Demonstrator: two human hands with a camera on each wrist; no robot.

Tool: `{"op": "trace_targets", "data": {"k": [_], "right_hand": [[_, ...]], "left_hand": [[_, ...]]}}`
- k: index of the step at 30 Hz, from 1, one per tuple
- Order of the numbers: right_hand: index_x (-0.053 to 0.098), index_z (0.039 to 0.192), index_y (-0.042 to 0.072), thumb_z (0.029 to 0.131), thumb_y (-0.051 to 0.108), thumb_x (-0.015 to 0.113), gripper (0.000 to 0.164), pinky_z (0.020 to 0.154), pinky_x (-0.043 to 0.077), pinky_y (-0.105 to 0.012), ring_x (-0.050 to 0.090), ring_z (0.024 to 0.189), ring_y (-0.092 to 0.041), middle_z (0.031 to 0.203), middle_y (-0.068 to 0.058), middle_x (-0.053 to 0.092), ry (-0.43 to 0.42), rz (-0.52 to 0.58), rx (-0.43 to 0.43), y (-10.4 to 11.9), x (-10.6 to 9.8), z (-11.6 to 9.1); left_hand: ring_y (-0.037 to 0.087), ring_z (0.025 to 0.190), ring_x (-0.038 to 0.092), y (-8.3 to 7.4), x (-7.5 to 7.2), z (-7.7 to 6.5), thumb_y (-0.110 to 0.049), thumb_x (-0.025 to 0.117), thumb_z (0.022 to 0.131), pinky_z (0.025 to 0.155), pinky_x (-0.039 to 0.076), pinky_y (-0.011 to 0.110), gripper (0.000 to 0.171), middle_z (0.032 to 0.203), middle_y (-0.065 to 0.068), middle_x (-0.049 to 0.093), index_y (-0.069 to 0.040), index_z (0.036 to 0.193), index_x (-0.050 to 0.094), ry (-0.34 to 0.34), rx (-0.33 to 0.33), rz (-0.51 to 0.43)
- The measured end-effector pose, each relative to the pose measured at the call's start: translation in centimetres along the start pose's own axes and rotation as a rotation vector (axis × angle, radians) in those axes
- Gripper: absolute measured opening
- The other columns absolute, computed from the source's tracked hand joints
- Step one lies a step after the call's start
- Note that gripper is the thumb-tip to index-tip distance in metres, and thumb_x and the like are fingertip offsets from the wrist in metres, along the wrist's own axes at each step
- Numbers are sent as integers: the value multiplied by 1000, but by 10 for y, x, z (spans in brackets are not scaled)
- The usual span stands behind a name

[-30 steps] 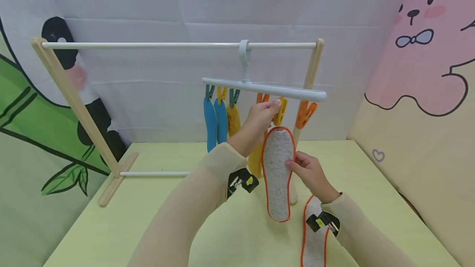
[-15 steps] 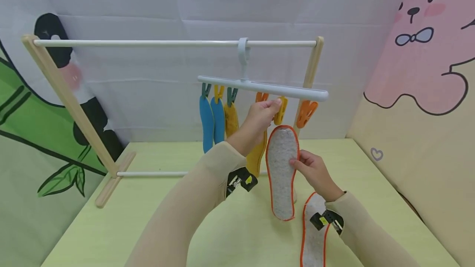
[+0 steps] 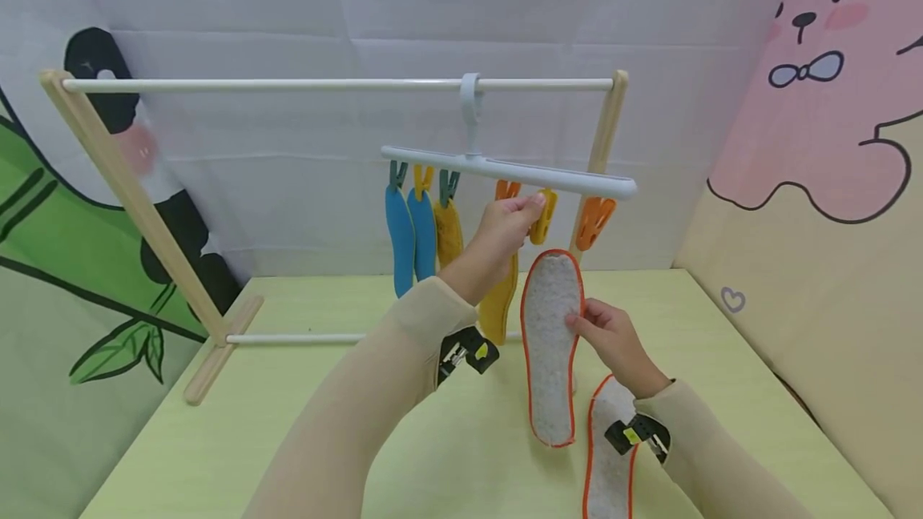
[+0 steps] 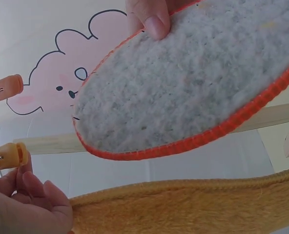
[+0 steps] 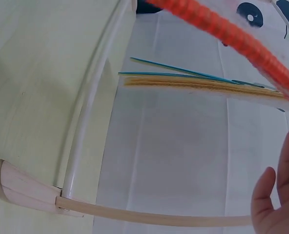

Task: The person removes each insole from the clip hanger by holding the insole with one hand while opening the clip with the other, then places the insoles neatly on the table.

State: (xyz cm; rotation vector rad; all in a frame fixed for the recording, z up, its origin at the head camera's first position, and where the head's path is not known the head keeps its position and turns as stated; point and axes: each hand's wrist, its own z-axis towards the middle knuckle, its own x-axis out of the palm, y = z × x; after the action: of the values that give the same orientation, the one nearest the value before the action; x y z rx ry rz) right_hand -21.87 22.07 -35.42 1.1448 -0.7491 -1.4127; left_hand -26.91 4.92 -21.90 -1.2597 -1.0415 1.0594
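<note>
My left hand [image 3: 496, 240] pinches a yellow clothespin [image 3: 546, 219] hanging under the light-blue hanger [image 3: 555, 175]. Just below, a grey felt insole [image 3: 552, 367] with orange edging hangs upright from my right hand [image 3: 613, 341], thumb on its face and fingers behind its right edge. In the left wrist view, the insole's rounded end [image 4: 100, 122] is apart from the clothespin [image 4: 10, 156]. A matching insole [image 3: 609, 471] lies on the table, partly covered by the right wrist. Behind my left hand hangs a yellow insole [image 3: 497, 312] under an orange clothespin [image 3: 507, 189].
At the hanger's left end, clothespins hold two blue insoles [image 3: 400, 239] and another yellow insole [image 3: 449, 235]. An orange clothespin [image 3: 595, 223] hangs bare at the right end. The hanger hooks over the white top rail [image 3: 288, 86] of a wooden rack standing on the table [image 3: 303, 311].
The insole in my right hand has shifted slightly right, rising a little and then dropping lower beneath the yellow clothespin. My left hand keeps its pinch on the clothespin.
</note>
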Motion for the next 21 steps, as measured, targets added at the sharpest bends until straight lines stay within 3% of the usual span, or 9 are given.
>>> {"op": "trace_targets", "data": {"k": [4, 7, 16, 21], "right_hand": [[58, 100, -19, 94, 3, 53, 23, 74, 46, -21, 56, 76, -5, 77, 9, 63, -16, -16, 46, 0, 0, -3], [59, 100, -19, 94, 4, 54, 23, 74, 45, -22, 55, 76, -5, 76, 8, 62, -27, -28, 69, 0, -1, -4], [60, 96, -15, 94, 6, 56, 22, 74, 44, -23, 51, 75, -8, 74, 6, 59, -59, -50, 112, -1, -5, -8], [59, 95, -16, 94, 7, 56, 23, 74, 44, -24, 51, 75, -8, 73, 5, 57, -30, -43, 121, -3, -7, -9]], "left_hand": [[16, 84, 42, -1, -3, -1, -27, 52, 100, 74, 33, 29, 35, 85, 0, 51, 3, 111, 66, 12, -11, 18], [17, 87, 43, -1, -4, -2, -28, 51, 100, 77, 34, 31, 36, 88, 0, 52, 2, 112, 66, 16, -13, 23], [14, 76, 40, -2, -3, -3, -27, 52, 100, 72, 33, 29, 31, 72, 0, 43, -3, 83, 62, 6, -5, 25], [14, 73, 39, -3, -1, -3, -27, 53, 99, 71, 32, 30, 33, 66, -1, 36, -7, 73, 56, 4, -9, 23]]}}
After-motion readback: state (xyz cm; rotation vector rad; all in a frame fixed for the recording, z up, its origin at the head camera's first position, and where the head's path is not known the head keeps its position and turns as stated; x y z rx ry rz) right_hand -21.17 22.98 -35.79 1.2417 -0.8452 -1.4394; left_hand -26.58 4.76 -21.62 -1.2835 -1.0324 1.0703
